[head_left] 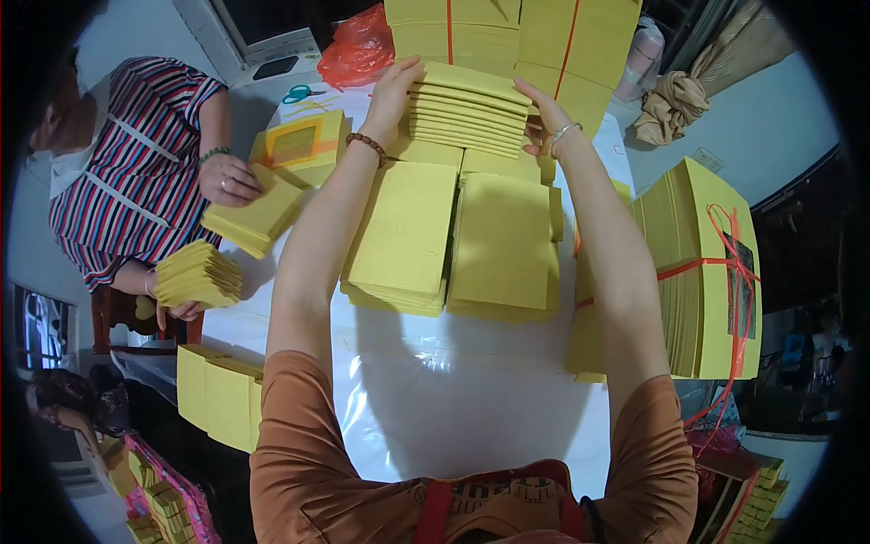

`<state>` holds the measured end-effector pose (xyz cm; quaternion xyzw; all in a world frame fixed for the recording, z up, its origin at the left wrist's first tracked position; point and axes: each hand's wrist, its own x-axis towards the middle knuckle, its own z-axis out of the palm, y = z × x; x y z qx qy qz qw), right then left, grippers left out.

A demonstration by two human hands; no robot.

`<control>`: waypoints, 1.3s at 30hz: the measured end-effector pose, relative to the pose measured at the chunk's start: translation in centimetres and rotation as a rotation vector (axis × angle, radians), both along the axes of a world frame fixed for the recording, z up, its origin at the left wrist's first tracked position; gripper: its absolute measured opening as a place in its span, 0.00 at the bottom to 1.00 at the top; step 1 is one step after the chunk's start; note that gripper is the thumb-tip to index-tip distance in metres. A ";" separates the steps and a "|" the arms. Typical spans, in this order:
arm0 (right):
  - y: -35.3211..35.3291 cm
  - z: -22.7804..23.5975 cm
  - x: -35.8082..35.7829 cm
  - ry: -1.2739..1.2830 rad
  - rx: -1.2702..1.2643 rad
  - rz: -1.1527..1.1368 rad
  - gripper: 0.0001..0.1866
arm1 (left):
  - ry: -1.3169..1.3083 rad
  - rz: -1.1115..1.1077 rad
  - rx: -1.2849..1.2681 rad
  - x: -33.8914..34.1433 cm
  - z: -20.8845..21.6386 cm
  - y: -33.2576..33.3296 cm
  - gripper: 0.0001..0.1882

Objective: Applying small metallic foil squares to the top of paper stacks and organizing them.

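Observation:
Both my arms reach to the far side of the table. Between my hands is a stack of folded yellow paper (pixel 468 113), its several layered folds facing me. My left hand (pixel 391 102) presses on the stack's left side, and my right hand (pixel 547 120) is against its right side, fingers partly hidden. Below it, nearer me, two flat piles of yellow paper lie side by side: a left pile (pixel 401 222) and a right pile (pixel 501 240). My forearms pass on either side of these piles.
At left, a co-worker's hand (pixel 232 179) rests on yellow paper; the other holds a fanned yellow bundle (pixel 199 276). Large yellow stacks (pixel 693 263) tied with red string stand at right, more at the back. Green scissors (pixel 299 93) and a red plastic bag (pixel 358 47) lie at far left.

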<state>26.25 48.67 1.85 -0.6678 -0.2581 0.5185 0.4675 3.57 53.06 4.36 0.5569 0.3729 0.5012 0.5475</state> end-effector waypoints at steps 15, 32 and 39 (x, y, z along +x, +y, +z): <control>-1.7 2.2 -0.6 0.024 0.058 -0.052 0.54 | 0.026 0.096 0.018 1.3 -0.7 1.2 0.25; -1.8 0.1 -1.7 -0.055 0.088 0.002 0.48 | 0.343 -0.143 -0.310 0.3 -0.6 1.3 0.20; -1.9 -0.8 -1.4 -0.065 0.103 0.061 0.52 | 0.280 -0.311 -0.391 -0.7 -2.0 2.9 0.18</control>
